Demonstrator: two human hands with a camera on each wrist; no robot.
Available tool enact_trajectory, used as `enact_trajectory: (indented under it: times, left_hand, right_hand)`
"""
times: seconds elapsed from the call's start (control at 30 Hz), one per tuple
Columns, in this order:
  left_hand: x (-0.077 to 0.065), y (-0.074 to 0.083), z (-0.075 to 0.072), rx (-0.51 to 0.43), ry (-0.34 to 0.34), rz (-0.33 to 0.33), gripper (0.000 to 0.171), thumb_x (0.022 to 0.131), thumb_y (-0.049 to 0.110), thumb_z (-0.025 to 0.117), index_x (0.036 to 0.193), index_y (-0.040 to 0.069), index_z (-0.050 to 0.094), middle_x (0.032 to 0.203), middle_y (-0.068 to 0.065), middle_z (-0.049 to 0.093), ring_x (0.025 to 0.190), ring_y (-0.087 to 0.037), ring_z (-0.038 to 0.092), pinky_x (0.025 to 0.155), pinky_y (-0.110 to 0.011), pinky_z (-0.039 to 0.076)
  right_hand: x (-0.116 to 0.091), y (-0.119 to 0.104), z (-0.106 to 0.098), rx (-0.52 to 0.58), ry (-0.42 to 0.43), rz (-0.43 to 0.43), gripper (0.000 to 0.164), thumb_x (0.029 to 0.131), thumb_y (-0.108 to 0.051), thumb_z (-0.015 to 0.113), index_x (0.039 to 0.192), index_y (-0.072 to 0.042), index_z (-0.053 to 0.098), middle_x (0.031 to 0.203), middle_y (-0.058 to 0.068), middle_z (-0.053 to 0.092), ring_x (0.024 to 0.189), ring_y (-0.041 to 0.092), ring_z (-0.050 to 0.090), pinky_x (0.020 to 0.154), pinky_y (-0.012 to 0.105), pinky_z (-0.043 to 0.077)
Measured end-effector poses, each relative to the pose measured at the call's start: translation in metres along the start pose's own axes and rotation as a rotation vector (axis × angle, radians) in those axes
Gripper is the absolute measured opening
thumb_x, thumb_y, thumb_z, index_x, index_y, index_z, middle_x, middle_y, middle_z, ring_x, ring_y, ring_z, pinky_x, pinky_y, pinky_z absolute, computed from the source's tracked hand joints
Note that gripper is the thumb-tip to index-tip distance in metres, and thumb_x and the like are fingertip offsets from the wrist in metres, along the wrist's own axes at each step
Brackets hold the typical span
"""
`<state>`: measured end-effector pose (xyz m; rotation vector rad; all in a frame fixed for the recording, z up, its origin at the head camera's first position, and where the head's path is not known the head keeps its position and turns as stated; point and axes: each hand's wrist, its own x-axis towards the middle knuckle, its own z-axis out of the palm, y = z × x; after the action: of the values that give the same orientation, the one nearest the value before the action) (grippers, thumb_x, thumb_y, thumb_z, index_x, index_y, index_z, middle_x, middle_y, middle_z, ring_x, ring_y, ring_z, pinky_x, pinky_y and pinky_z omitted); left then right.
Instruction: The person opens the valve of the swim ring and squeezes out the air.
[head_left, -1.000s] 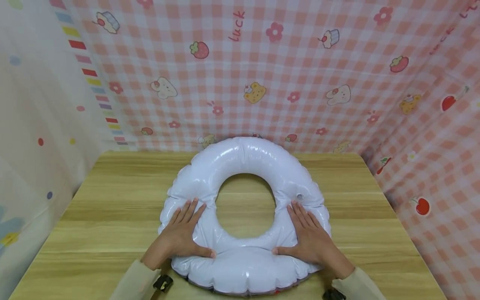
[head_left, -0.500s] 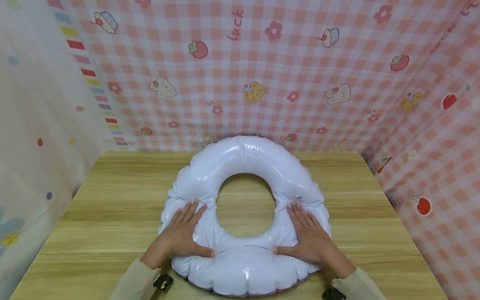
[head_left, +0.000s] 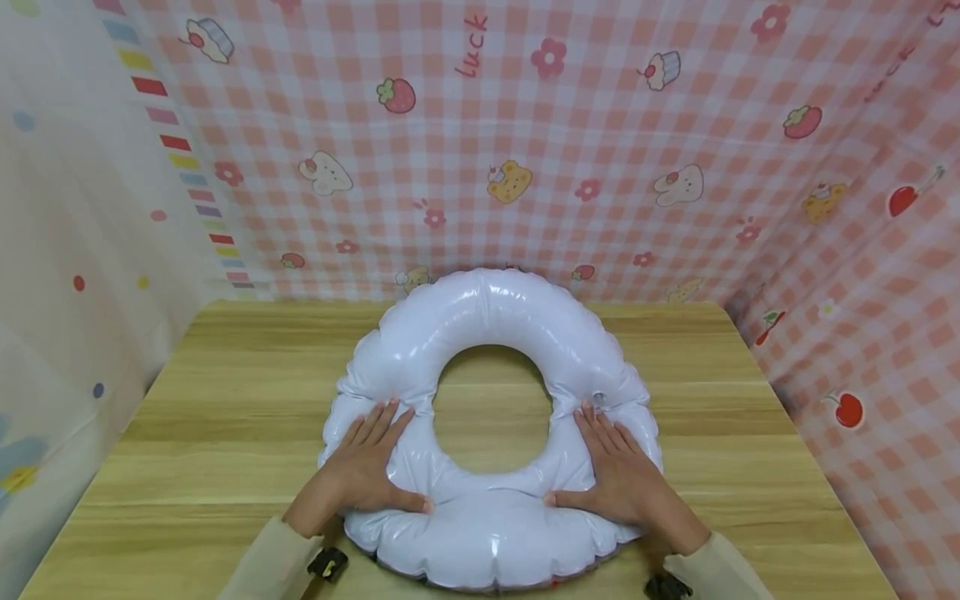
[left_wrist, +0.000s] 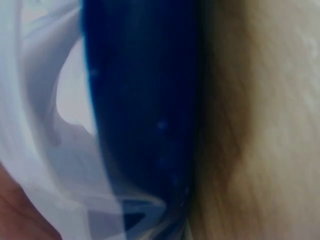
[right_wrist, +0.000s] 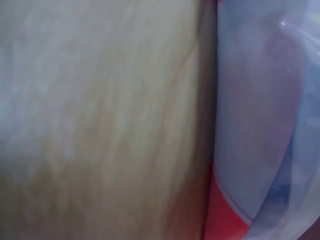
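A white inflatable swim ring (head_left: 487, 533) lies flat on the wooden table (head_left: 225, 400), its glossy vinyl creased at the sides. My left hand (head_left: 363, 467) rests palm down on its left side, fingers straight and thumb pointing inward. On the opposite side my right hand (head_left: 622, 471) presses down in the same way, fingertips just below a small round valve (head_left: 598, 397). Close up in the left wrist view, the ring's edge shows a dark blue underside (left_wrist: 142, 100). A red patch (right_wrist: 225, 215) and blue band appear on the ring's edge in the right wrist view.
A pink checked cloth (head_left: 450, 150) with cartoon prints hangs behind the table's back edge and continues down the right side. On the left hangs a pale dotted cloth (head_left: 90, 233). Dark wrist-worn cameras (head_left: 327, 565) sit under both sleeves.
Both hands stay in place on the swim ring. Only a slight shift of the head view shows.
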<state>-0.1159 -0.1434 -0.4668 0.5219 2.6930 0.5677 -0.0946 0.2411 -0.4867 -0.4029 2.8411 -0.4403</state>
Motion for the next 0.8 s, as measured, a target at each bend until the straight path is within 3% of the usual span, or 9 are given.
enact_trajectory:
  times: [0.8]
  left_hand:
    - [0.0026,0.0025,0.006,-0.002,0.012,-0.011,0.137,0.064,0.073,0.084,0.165,0.008,0.017,0.173,-0.02,0.003,0.16,-0.042,0.003,0.129,-0.059,0.002]
  right_hand:
    - [0.0006,-0.0043,-0.0006,-0.024,0.023,0.022,0.137,0.072,-0.091,0.061,0.165,-0.004,0.01,0.174,0.014,0.006,0.161,0.036,0.011,0.128,0.057,0.012]
